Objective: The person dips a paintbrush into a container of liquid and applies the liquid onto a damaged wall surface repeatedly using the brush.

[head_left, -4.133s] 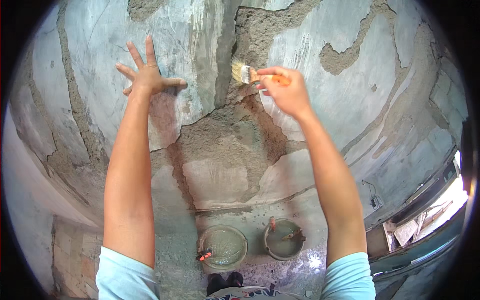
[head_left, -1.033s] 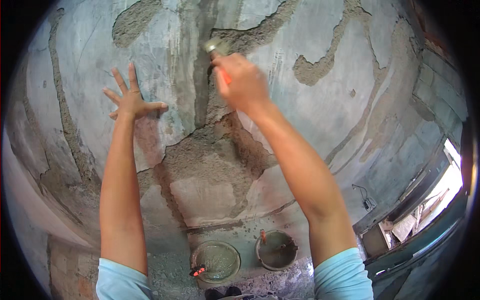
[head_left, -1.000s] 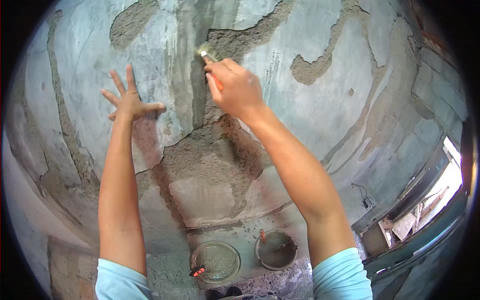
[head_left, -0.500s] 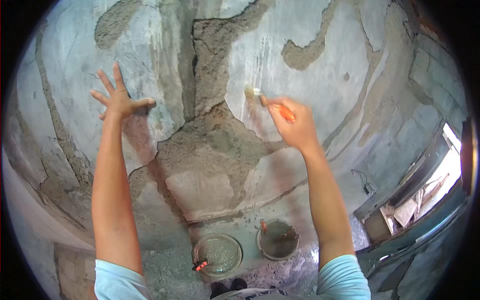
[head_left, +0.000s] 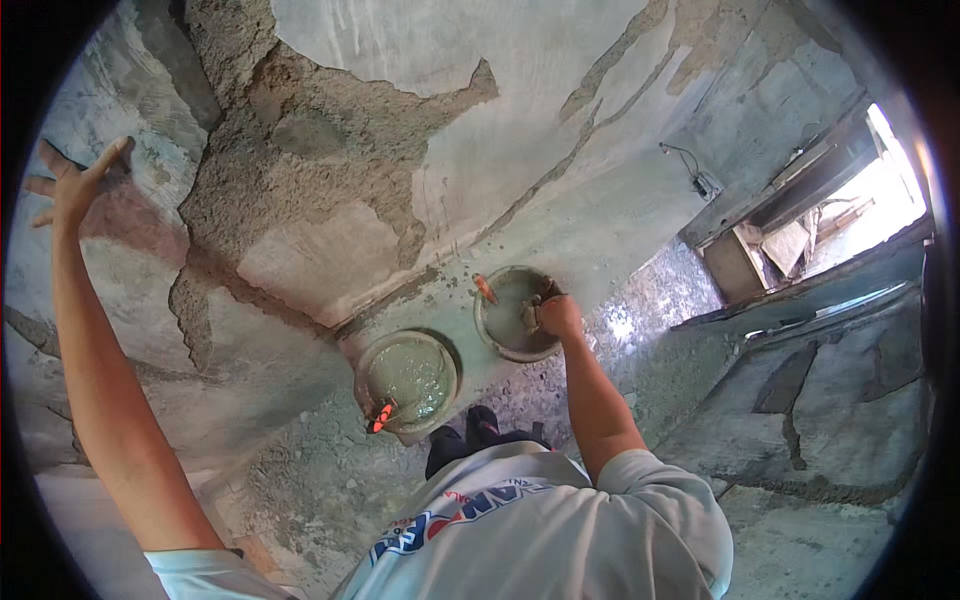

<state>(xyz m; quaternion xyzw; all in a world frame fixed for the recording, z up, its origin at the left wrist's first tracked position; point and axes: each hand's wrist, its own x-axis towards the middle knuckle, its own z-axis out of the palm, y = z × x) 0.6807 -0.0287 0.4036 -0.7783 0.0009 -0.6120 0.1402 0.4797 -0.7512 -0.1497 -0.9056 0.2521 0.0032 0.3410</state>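
Observation:
My left hand (head_left: 78,190) rests on the cracked, patchy wall (head_left: 350,245) at the far left, fingers spread and nothing in it. Low in the view, my right hand (head_left: 562,316) is closed at the right-hand rim of a round bucket (head_left: 515,355) that holds greyish liquid. The bristle end of a paintbrush (head_left: 530,315) shows at its fingers, over the bucket's inside; my fist hides the handle. An orange-handled tool (head_left: 485,289) leans on the opposite rim of that bucket.
Left of it stands a second bucket (head_left: 455,390) of wet grey-green mix, with an orange-and-black handle (head_left: 381,418) over its rim. My feet (head_left: 482,420) are close by on the rubble-strewn floor (head_left: 310,480). A bright opening (head_left: 850,235) with boards lies at the right; a cable (head_left: 690,165) hangs nearby.
My right hand has come down from the wall to the bucket with the paintbrush. The view has tilted down and to the right; my left hand stays spread on the wall.

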